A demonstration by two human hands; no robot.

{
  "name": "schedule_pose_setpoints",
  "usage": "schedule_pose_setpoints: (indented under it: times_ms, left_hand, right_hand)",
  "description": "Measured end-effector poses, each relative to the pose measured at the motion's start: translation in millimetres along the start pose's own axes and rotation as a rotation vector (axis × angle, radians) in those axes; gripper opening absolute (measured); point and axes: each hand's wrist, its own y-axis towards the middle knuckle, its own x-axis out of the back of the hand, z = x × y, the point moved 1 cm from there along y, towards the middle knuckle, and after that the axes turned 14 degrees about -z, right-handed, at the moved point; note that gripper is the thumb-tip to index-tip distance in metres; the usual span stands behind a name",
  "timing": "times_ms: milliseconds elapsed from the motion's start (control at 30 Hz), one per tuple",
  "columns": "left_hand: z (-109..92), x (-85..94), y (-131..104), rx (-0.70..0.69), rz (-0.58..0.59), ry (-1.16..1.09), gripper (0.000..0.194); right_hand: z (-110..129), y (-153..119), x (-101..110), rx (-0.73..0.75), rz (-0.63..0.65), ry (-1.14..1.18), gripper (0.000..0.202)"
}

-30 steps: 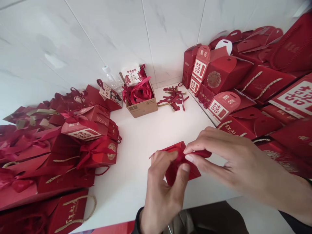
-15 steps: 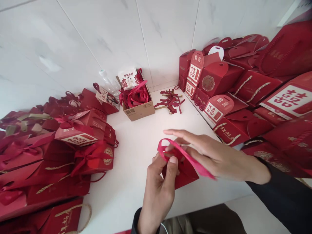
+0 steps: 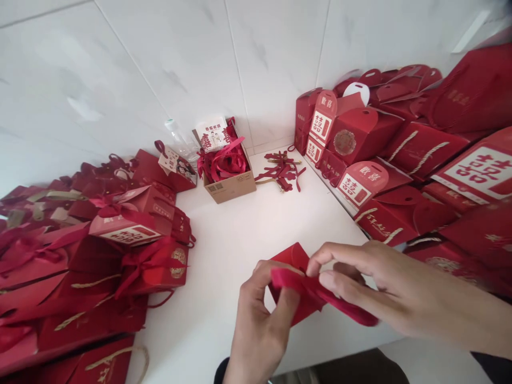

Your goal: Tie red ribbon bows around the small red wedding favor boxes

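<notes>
A small red gift box (image 3: pixel 301 314) sits on the white table between my hands, near its front edge. Across its top runs a crimson ribbon (image 3: pixel 352 312), gathered at the middle of the box. My left hand (image 3: pixel 266 314) pinches a folded part of the ribbon between thumb and index finger at the box's left side. On the other side, my right hand (image 3: pixel 360 282) has thumb and index finger closed on the ribbon close to the gathered spot. A ribbon tail hangs to the right, under that hand. The fingertips partly cover the box top.
A cardboard box (image 3: pixel 232 188) full of red ribbons and a printed card stands at the back, beside a clear plastic bottle (image 3: pixel 182 140). Loose ribbon pieces (image 3: pixel 282 169) lie right of it. Red gift boxes are stacked on the left (image 3: pixel 132 218) and on the right (image 3: pixel 364 133).
The upright ribbon loop is now pulled down flat over the box. My right hand has gone from spread fingers above the box to pinching the ribbon. The view has tilted slightly.
</notes>
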Motion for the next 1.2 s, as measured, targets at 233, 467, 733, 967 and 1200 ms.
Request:
schedule_pose_setpoints:
  times_ms: [233, 467, 733, 967, 1200]
  left_hand:
    - [-1.4, -4.9, -2.9, -0.04, -0.086, 0.031, 0.011]
    - [15.0, -7.5, -2.1, -0.599, -0.233, 0.247, 0.051]
    - [16.8, -9.2, -2.8, -0.772, -0.287, 0.318, 0.026]
    - [20.3, -9.4, -2.1, -0.792, -0.268, 0.308, 0.022]
    - [21.2, -5.1, -2.8, -0.752, -0.231, 0.295, 0.019]
  right_hand:
    - [-8.9, 9.2, -12.5, 0.044, -0.115, 0.085, 0.024]
    - [-12.7, 12.6, -25.0, 0.016, -0.032, 0.192, 0.024]
    - [-21.4, 12.4, -28.1, -0.066, -0.029, 0.195, 0.015]
    - [-17.3, 14.2, -27.6, 0.014, -0.036, 0.208, 0.013]
    - [-21.9, 11.2, -25.7, 0.003, -0.093, 0.19, 0.021]
